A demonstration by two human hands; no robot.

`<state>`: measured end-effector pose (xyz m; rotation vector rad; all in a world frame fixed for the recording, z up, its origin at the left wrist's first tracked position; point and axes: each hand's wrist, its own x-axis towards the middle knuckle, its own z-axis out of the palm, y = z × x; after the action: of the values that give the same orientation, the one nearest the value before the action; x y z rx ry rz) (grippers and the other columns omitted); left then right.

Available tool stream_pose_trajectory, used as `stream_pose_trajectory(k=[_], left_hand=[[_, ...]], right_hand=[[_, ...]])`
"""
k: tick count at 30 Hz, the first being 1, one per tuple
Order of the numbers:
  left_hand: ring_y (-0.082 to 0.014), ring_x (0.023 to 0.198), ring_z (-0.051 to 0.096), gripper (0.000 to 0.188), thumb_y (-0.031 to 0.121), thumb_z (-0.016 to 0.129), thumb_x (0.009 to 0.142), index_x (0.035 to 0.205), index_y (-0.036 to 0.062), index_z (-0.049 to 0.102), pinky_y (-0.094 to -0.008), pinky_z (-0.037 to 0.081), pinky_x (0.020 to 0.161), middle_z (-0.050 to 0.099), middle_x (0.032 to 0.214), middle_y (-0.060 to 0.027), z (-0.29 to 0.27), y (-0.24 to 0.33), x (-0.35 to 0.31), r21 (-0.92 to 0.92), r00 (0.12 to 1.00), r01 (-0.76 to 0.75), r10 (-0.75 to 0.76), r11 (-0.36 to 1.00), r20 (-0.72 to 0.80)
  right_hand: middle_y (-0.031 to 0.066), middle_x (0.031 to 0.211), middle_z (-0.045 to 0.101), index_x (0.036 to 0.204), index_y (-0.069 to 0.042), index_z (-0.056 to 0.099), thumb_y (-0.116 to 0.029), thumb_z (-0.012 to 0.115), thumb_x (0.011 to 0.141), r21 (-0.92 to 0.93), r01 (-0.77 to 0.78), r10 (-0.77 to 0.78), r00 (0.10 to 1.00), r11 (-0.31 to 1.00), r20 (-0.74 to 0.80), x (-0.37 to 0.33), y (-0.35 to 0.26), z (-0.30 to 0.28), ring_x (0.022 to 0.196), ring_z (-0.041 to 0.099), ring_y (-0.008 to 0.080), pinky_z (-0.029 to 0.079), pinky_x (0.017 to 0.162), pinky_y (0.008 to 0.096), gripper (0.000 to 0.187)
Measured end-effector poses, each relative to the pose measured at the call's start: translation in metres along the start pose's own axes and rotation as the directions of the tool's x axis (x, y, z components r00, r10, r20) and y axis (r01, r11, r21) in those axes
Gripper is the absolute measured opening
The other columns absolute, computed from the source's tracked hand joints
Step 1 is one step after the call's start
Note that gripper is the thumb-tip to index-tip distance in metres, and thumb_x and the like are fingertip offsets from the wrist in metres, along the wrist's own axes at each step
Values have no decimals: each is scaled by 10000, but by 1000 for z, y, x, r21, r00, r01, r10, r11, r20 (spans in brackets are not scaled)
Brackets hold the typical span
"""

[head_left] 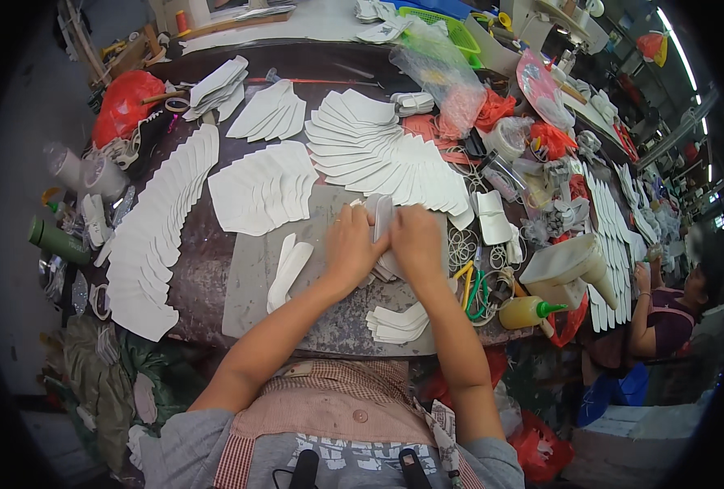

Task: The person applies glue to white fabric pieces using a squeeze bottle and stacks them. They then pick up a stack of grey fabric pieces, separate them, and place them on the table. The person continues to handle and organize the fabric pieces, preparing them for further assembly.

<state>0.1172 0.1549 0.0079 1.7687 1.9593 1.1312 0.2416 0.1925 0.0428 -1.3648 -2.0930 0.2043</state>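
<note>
Over a worn grey board (252,281), my left hand (348,248) and my right hand (417,244) are close together, fingers closed on a narrow pale grey-white piece (382,216) that stands between them. Its lower part is hidden by my fingers. Under my hands lie more pale pieces, partly covered. A few curved white pieces (289,270) rest on the board beside my left forearm. By my right forearm is a small stack of bent white pieces (396,324). Just beyond my hands spreads a large overlapping fan of white pieces (386,151).
More overlapping white pieces (154,236) curve down the left. Green-handled scissors (478,295), a yellow squeeze bottle (525,313) and a white plastic container (570,265) stand right. A green bottle (59,240) is far left. A co-worker (664,314) sits at right.
</note>
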Motion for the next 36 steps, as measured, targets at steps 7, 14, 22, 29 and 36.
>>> stream_pose_trajectory(k=[7, 14, 22, 29, 36], left_hand=[[-321, 1015, 557, 437, 366, 788, 727, 995, 83, 590, -478, 405, 865, 548, 1035, -114, -10, 4, -11, -47, 996, 56, -52, 997, 73], [-210, 902, 558, 452, 170, 709, 752, 1186, 56, 657, -317, 481, 856, 521, 1072, -114, -19, -36, -2, -419, 916, 190, -7, 888, 401], [-298, 1159, 507, 605, 178, 687, 847, 1404, 53, 489, -387, 396, 1033, 482, 1254, -183, -59, 9, -8, -212, 961, -156, 197, 965, 192], [-289, 1355, 406, 693, 393, 443, 1048, 1523, -48, 198, -374, 301, 1127, 377, 1490, -193, -94, 57, -59, -813, 953, -15, 255, 582, 165], [-161, 1264, 491, 508, 306, 351, 1088, 1479, -19, 345, -307, 389, 1068, 488, 1408, -103, -131, 46, -64, -859, 899, 352, 121, 371, 421]], right_hand=[[220, 727, 662, 818, 69, 694, -311, 775, 783, 116, -149, 130, 979, 982, 158, 4, -12, -7, 670, 650, 377, 479, 604, 446, 390], [164, 710, 684, 884, 71, 719, -192, 818, 707, 307, -233, 152, 952, 923, 265, 10, 7, -6, 628, 664, 235, 509, 605, 341, 333], [122, 860, 711, 1014, 57, 707, -54, 735, 821, 452, -126, 278, 917, 883, -287, -1, -11, -79, 752, 680, 173, 542, 647, 297, 224], [153, 1028, 695, 1040, 49, 706, -2, 702, 866, 638, 18, 132, 973, 769, -187, -54, -111, -94, 915, 673, 203, 540, 801, 294, 181], [147, 1036, 694, 983, 48, 711, 46, 730, 820, 764, -44, 150, 986, 644, -70, -65, -116, -84, 923, 671, 177, 546, 777, 273, 165]])
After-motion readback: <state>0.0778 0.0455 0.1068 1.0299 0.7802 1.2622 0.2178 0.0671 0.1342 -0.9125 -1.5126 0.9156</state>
